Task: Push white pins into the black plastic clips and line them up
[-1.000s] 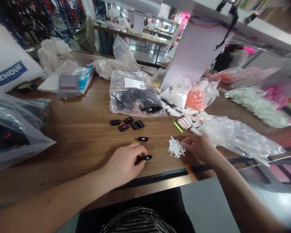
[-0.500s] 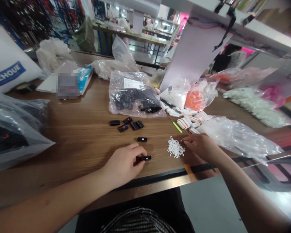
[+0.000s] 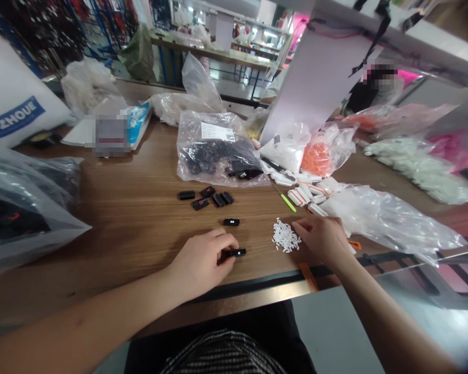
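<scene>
Near the front edge of the wooden table [image 3: 117, 208], as seen from the head, a small black block [image 3: 239, 252] is held by the left hand [image 3: 205, 257], pinched at one end between the thumb and the bent fingers, with its other end left exposed to the right. One white spot can be seen on the side of the held block. Just beyond it, a second black block [image 3: 231, 222] is laid apart on the table, and two white spots are shown on it. To the right, a loose pile of small white pegs [image 3: 286, 235] is spread on the wood, and the right hand [image 3: 322, 236] is placed at its edge, with thumb and forefinger brought close together; whether a peg is gripped between them cannot be told. Judged by the spots, the block set apart seems to be fitted with two pegs, and the held one appears to be only partly filled. Farther back, a group of black blocks [image 3: 200, 203] is set out with no white spots visible, so these are probably not yet done. More black pieces are contained in the clear bag [image 3: 218, 174] behind them, and plenty of pegs are left in the pile.
</scene>
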{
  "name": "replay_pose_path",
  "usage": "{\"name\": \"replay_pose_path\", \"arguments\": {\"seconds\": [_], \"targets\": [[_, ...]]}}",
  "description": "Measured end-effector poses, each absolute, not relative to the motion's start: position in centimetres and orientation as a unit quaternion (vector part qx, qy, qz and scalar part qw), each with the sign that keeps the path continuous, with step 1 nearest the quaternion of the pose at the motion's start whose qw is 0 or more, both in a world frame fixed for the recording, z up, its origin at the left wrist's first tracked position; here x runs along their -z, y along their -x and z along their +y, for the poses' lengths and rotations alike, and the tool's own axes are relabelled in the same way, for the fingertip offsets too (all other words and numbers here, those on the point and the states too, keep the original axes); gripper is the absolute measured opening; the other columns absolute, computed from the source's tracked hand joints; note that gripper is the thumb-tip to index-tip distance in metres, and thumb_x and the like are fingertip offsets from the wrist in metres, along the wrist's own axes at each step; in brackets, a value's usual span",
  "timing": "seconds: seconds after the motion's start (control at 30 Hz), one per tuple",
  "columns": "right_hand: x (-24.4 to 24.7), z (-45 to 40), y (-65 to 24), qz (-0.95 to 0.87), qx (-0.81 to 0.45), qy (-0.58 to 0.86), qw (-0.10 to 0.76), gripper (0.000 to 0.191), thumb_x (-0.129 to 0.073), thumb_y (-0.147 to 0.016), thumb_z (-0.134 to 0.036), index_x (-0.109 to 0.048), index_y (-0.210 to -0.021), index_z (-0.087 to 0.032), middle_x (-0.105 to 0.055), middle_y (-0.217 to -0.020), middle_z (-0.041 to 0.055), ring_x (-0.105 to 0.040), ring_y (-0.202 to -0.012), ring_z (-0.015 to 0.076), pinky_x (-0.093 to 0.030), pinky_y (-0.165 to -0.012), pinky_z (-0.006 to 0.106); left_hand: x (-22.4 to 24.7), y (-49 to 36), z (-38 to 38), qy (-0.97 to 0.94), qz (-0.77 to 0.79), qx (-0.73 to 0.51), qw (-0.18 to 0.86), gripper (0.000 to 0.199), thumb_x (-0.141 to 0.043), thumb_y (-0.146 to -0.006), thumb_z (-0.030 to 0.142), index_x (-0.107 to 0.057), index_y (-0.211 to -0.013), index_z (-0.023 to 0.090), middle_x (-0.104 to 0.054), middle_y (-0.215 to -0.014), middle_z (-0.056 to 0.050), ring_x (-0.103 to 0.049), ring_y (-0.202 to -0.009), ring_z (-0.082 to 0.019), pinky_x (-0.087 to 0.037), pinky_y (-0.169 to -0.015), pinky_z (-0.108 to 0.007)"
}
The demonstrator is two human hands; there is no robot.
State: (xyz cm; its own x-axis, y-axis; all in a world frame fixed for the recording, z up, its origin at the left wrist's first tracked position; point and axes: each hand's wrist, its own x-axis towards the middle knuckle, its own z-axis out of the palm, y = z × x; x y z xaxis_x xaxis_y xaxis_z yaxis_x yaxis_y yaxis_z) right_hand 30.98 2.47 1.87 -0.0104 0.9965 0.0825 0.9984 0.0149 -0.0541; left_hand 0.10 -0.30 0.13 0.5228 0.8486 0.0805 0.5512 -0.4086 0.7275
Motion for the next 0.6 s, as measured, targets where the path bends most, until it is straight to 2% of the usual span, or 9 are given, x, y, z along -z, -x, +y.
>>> {"name": "replay_pose_path", "arguments": {"seconds": [0.1, 0.23, 0.37, 0.43, 0.6], "targets": [[-1.6, 2.7, -31.3, -0.689, -0.027, 0.720, 0.074, 0.027, -0.056, -0.087, -0.039, -0.077, -0.077, -0.024, -0.073, -0.068, 0.0032, -0.066, -0.065, 0.0217, -0.040, -0.062, 0.032, -0.1, -0.1, -0.3, -0.811, 0.430, -0.231, 0.322, 0.015, -0.060, -0.084, 0.016, -0.066, -0.095, 0.023, -0.061, -0.085, 0.002, -0.055, -0.065, -0.012, -0.042, -0.062, -0.028], [-2.3, 2.6, -30.2, -0.674, -0.110, 0.715, 0.151, 0.024, -0.059, -0.083, -0.038, -0.075, -0.077, -0.021, -0.073, -0.069, 0.0031, -0.065, -0.063, 0.0202, -0.043, -0.060, 0.031, -0.1, -0.2, -0.3, -0.807, 0.434, -0.238, 0.322, 0.017, -0.061, -0.081, 0.014, -0.065, -0.095, 0.023, -0.062, -0.087, 0.002, -0.054, -0.063, -0.011, -0.041, -0.061, -0.027], [-3.4, 0.8, -26.1, -0.744, -0.201, 0.588, 0.245, 0.023, -0.059, -0.090, -0.039, -0.069, -0.080, -0.022, -0.073, -0.081, 0.0035, -0.066, -0.076, 0.0194, -0.047, -0.074, 0.032, 0.0, -0.2, -0.4, -0.801, 0.444, -0.239, 0.322, 0.012, -0.063, -0.080, 0.015, -0.063, -0.090, 0.022, -0.062, -0.083, 0.003, -0.053, -0.063, -0.012, -0.039, -0.060, -0.027], [-3.6, -0.1, -23.8, -0.798, -0.227, 0.505, 0.239, 0.018, -0.058, -0.093, -0.033, -0.068, -0.082, -0.023, -0.071, -0.083, 0.0023, -0.064, -0.081, 0.0184, -0.045, -0.082, 0.034, 0.1, -0.2, -0.4, -0.801, 0.444, -0.238, 0.323, 0.009, -0.064, -0.081, 0.016, -0.064, -0.087, 0.021, -0.059, -0.079, 0.003, -0.053, -0.062, -0.012, -0.038, -0.059, -0.026], [-2.9, -0.8, -20.6, -0.846, -0.227, 0.428, 0.223, 0.009, -0.061, -0.093, -0.023, -0.065, -0.085, -0.022, -0.066, -0.092, 0.0029, -0.059, -0.089, 0.0187, -0.042, -0.082, 0.036, 0.2, -0.3, -0.3, -0.789, 0.457, -0.243, 0.331, 0.004, -0.066, -0.081, 0.018, -0.065, -0.085, 0.020, -0.057, -0.076, 0.003, -0.051, -0.061, -0.011, -0.037, -0.058, -0.026]]}}
